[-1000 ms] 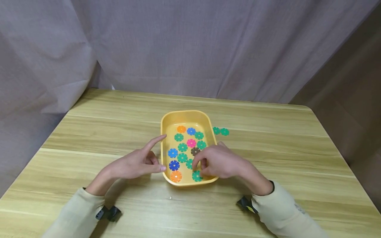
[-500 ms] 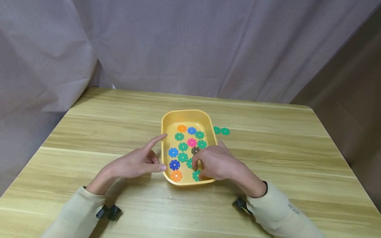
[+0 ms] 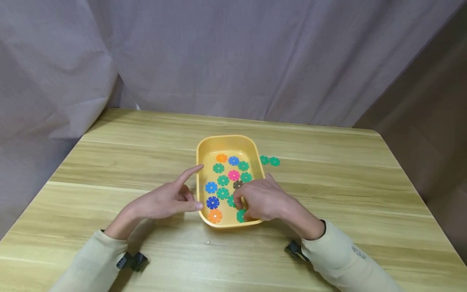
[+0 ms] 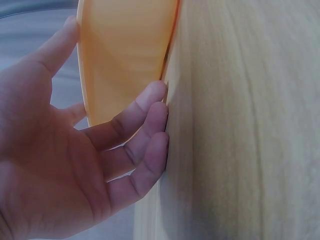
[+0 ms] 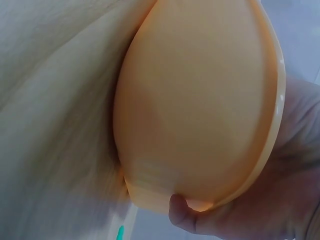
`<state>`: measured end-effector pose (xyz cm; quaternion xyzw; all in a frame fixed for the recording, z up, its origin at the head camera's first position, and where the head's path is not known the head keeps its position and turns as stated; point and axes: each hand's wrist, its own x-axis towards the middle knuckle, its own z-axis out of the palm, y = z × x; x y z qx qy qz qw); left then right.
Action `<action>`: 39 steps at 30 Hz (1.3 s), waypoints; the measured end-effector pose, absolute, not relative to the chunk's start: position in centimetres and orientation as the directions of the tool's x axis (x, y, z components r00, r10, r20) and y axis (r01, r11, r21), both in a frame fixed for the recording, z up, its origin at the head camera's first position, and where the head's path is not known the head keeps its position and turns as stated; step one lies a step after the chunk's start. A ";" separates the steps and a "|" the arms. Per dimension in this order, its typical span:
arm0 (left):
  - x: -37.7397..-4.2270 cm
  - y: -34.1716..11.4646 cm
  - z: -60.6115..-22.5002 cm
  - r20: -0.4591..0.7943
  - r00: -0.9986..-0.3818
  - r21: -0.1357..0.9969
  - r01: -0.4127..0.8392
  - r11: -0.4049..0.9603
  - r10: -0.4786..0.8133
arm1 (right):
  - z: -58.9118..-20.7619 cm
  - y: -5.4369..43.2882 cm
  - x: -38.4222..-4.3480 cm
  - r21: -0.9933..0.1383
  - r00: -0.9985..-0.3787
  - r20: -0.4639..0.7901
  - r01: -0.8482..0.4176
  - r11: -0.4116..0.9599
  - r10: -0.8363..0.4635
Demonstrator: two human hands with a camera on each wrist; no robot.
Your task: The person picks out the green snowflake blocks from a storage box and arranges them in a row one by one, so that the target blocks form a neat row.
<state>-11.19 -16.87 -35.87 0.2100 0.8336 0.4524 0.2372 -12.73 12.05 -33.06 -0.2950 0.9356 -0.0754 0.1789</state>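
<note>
A yellow plastic bin (image 3: 227, 140) sits on the table. Green, blue, orange, pink and brown snowflake discs lie flat on its floor. My left hand (image 3: 166, 199) is at the bin's left side, index fingertip and thumb touching the rim. Its other fingers bend loosely against the outer wall in the left wrist view. My right hand (image 3: 264, 198) reaches over the right rim, index finger and thumb bent down at a green snowflake disc (image 3: 240, 216) in the near right corner. Whether they pinch it is hidden. One finger of that hand stays outside the wall.
Two green snowflake discs (image 3: 269, 161) lie on the wooden table (image 3: 328, 170) just right of the bin. A grey curtain (image 3: 219, 61) hangs behind the table. A tiny pale speck lies in front of the bin. Black wrist cameras sit under both sleeves.
The right hand has shifted slightly left and inward, its thumb now covering more of the near green snowflake disc. The left hand and the bin stay in place.
</note>
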 end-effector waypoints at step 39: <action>-11.1 -16.9 -36.1 -0.191 -0.794 0.861 0.146 0.487 0.577 | -31.8 15.7 -14.2 -0.653 -0.785 -0.023 -0.456 0.604 -0.618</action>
